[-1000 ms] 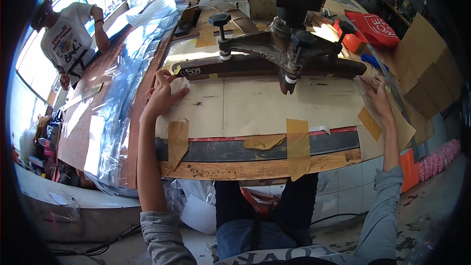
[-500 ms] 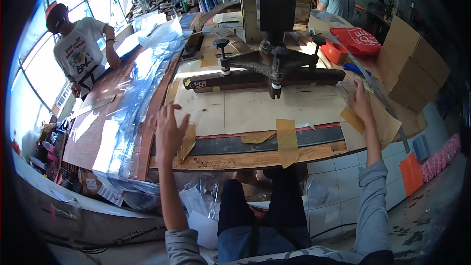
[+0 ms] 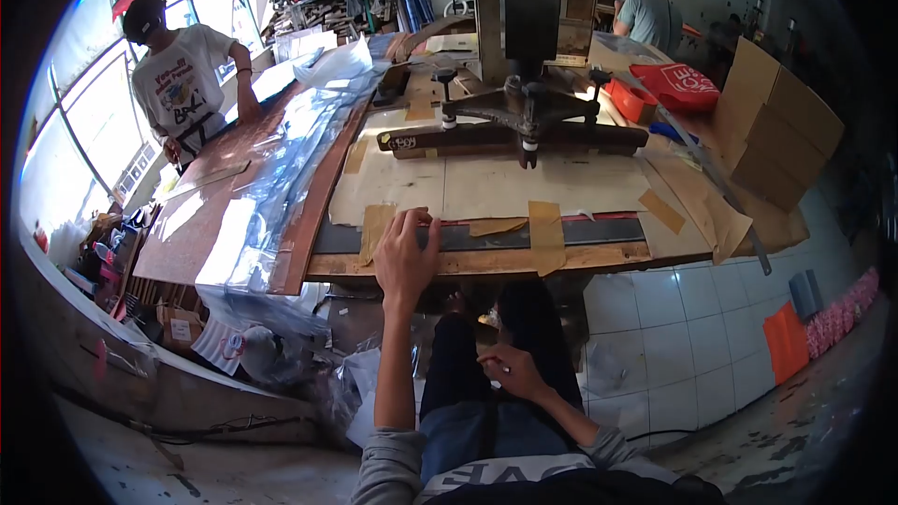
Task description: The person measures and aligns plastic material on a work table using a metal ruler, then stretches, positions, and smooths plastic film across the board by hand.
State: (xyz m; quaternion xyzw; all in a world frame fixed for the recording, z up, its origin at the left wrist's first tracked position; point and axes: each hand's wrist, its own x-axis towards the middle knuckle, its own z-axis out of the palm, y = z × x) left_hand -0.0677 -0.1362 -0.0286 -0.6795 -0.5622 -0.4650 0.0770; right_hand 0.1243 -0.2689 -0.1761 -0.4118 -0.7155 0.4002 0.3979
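Note:
At the bench's near edge is my left hand, its fingers loosely bent and apart, with nothing visible in them. It is over a strip of tan tape; whether it touches the surface I cannot tell. Low over my lap, my right hand has its fingers curled together; what they hold, if anything, is hidden. A pale sheet lies on the bench, with a dark strip and a wooden edge nearer me. A dark metal press bar on a three-armed bracket sits above the sheet.
Left stands a brown board with clear plastic sheeting; a co-worker is behind it. To the right are a red bag, a cardboard box and a long metal strip. Another person is farther back.
My right hand has come off the right side of the bench down to my lap. My left hand has moved right, onto the taped front edge. The view has shifted slightly.

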